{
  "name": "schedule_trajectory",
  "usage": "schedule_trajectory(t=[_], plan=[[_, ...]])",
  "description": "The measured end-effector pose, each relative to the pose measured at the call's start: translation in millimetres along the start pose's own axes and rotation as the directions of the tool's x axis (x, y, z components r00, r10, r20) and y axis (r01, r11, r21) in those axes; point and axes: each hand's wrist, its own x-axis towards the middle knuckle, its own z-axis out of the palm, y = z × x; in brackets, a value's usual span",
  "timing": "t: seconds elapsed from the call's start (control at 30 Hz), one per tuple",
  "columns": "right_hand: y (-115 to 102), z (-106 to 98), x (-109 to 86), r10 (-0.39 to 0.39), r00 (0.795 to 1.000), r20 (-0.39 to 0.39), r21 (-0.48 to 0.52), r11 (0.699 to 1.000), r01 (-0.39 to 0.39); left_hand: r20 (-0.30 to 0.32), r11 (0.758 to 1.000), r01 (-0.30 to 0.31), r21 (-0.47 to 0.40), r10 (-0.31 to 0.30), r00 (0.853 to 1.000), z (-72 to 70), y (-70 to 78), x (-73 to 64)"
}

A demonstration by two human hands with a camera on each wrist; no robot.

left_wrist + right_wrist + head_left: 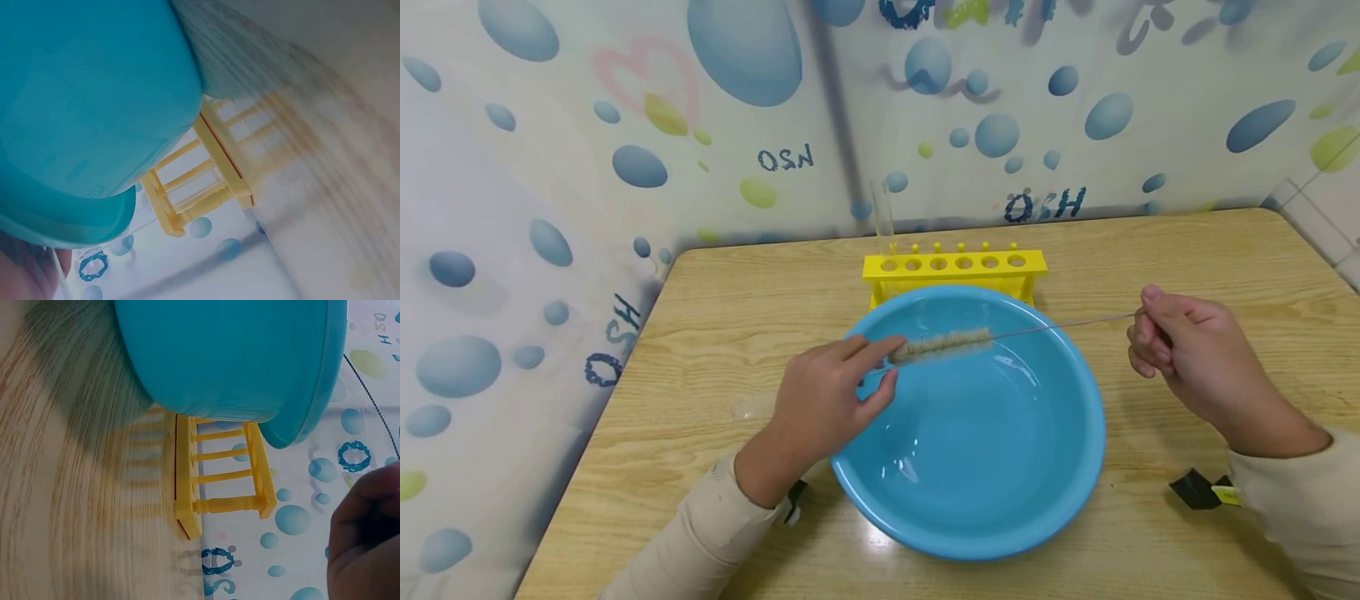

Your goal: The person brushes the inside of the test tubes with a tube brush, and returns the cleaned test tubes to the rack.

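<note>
Head view: from above I see a person's two hands over a blue basin point(1096, 454) on a wooden table point(722, 308); the left hand point(823, 404) grasps what looks like a clear tube point(754, 407), whose rounded end shows past the wrist side; the right hand point(1210, 358) pinches the wire handle of a brush point(951, 343); the bristles lie level above the basin, their tip at the left fingertips, though whether it is inside the tube's mouth I cannot tell. The step in hand seems to be scrubbing the tube; the next move, I judge, calls for a steady left grip and a straight push or pull along the wire. Just behind the far rim stands a yellow rack point(951, 265) with a glass point(882, 208) upright in its leftmost hole; the wire passes over the right rim, with room for the right hand to draw outward.

Left wrist view: sideways; the basin's outer wall fills much of it, fingers and a clear edge low left, the rack close by.

Right wrist view: the right hand at the edge, curled, the thin wire running from it toward the rim; the rack is near the basin.
</note>
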Motion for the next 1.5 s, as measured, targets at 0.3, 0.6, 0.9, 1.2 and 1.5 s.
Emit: schedule_trajectory(t=[0.3, 0.6, 0.9, 1.2, 1.5], plan=[[1.3, 0.8, -0.4, 0.021, 0.999, 0.035, -0.037, 0.999, -0.019, 0.025, 1.000, -0.015, 0.018, 0.015, 1.000, -1.1, 0.7, 1.3], [3.6, 1.5, -0.6, 0.042, 0.999, 0.035, -0.056, 0.998, -0.040, 0.031, 1.000, -0.015, -0.008, 0.015, 0.999, -2.6, 2.2, 2.5], [4.2, 3.5, -0.2, 0.058, 0.997, 0.046, -0.059, 0.997, -0.055, 0.040, 0.999, -0.008, -0.054, 0.011, 0.999, -2.7, 2.3, 2.8], [6.3, 5.2, -1.5, -0.023, 0.994, 0.103, -0.021, 0.999, 0.026, 0.059, 0.998, -0.002, -0.056, 0.005, 0.998, -2.6, 2.0, 2.0], [7.2, 6.4, -2.7, -0.139, 0.983, 0.123, -0.095, 0.984, 0.151, 0.084, 0.999, 0.004, -0.038, -0.001, 0.996, -2.5, 1.2, 1.4]])
